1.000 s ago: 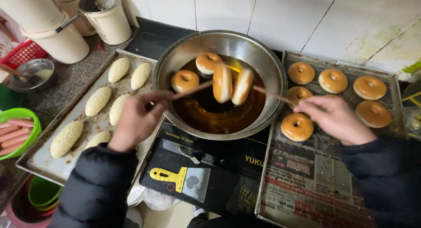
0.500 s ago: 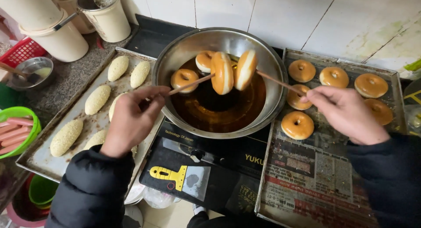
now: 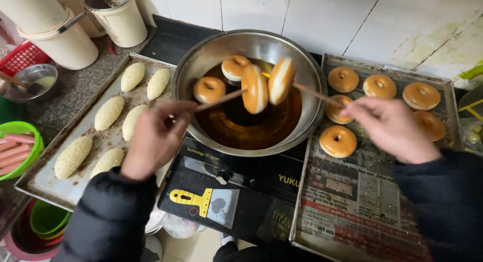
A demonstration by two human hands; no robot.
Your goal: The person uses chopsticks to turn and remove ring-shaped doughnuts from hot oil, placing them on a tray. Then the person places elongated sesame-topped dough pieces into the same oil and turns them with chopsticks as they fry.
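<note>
Two fried doughnuts (image 3: pixel 266 86) hang threaded on a long wooden stick (image 3: pixel 261 91), held on edge above the dark oil in the steel wok (image 3: pixel 201 65). Landmark: the wok.

Left hand (image 3: pixel 153 141): at the wok's near-left rim, fingers closed around the left end of the stick. Right hand (image 3: pixel 392 128): right of the wok, over the newspaper-lined tray (image 3: pixel 352 206), fingers pinched on the stick's right end; image blurred here, exact grip unclear.

In the wok: two more doughnuts float in the oil, one at left (image 3: pixel 209 89), one toward the back (image 3: pixel 235 67), both clear of the hanging pair.

Right of the wok: the lined tray carries finished golden doughnuts (image 3: pixel 338 141), several along its far edge; one lies partly hidden under the right hand and the stick.

Left of the wok: a metal tray (image 3: pixel 45 184) with pale, sesame-coated oval dough pieces (image 3: pixel 73 156) in rows. The left forearm covers its near-right corner.

In front of the wok: black induction cooker (image 3: pixel 251 191), a yellow-handled scraper (image 3: pixel 204 201) lying on it.

Behind-left of the wok: cream buckets (image 3: pixel 60 40). Farther left: small steel bowl (image 3: pixel 30 81), red basket (image 3: pixel 20 58), green bowl with sausages (image 3: pixel 15 146).
</note>
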